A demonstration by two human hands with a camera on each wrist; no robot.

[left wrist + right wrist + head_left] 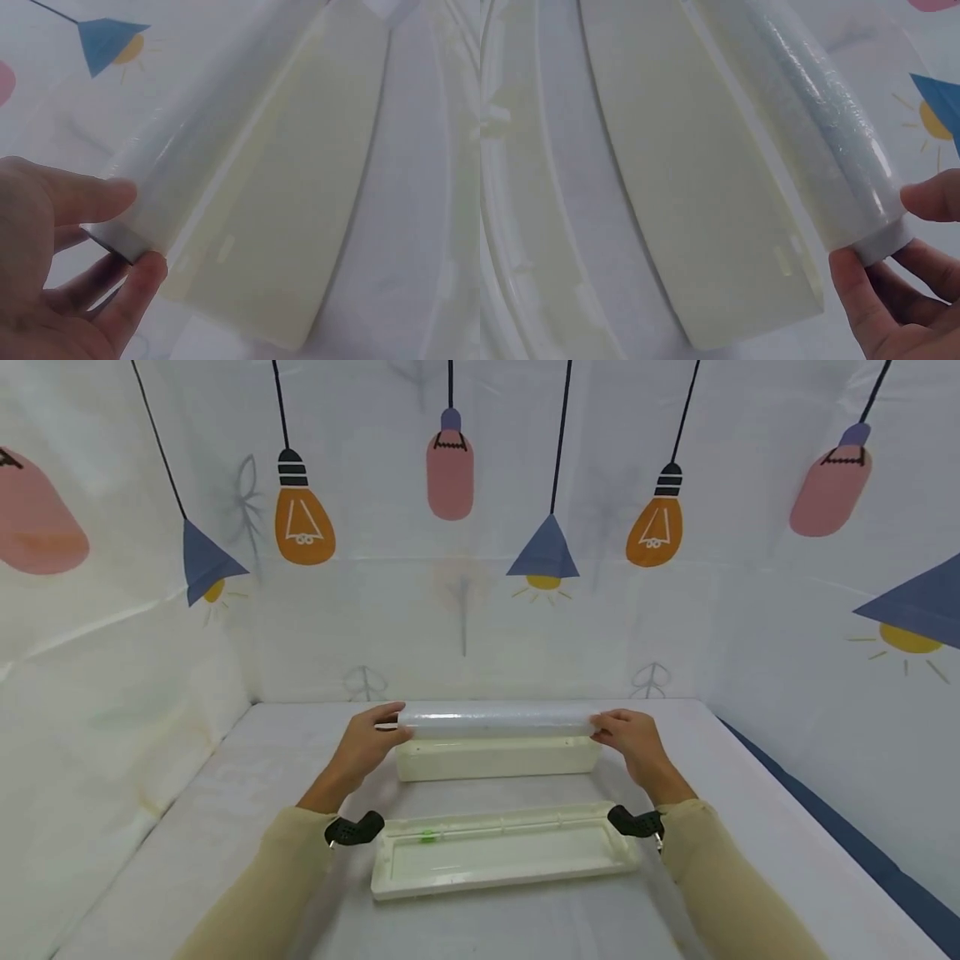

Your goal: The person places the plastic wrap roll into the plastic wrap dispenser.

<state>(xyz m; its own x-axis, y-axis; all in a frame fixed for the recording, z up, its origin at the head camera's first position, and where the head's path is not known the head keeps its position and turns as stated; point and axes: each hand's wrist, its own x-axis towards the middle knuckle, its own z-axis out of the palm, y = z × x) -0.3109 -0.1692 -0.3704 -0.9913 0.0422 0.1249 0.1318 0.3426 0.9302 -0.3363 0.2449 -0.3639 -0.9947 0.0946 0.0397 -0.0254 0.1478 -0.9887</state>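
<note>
A roll of cling film [495, 718] spans between both hands, level above a cream plastic box [498, 758]. My left hand [366, 742] grips its left end between thumb and fingers; the left wrist view shows those fingertips on the roll's edge. At the opposite end, the right hand [628, 739] pinches the roll, where a bare core end [885, 244] sticks out past the film. Closer to me lies a long cream lid [502, 852], inner side up, with a small green piece [428, 837] on its rail. The box's inside is hidden behind its front wall and the roll.
A white table [225, 843] carries everything. Behind it hangs a white sheet [495, 635] printed with lamps and bulbs, with side sheets at left and right. Dark camera mounts [354, 829] on the wrists hang close over the lid's ends.
</note>
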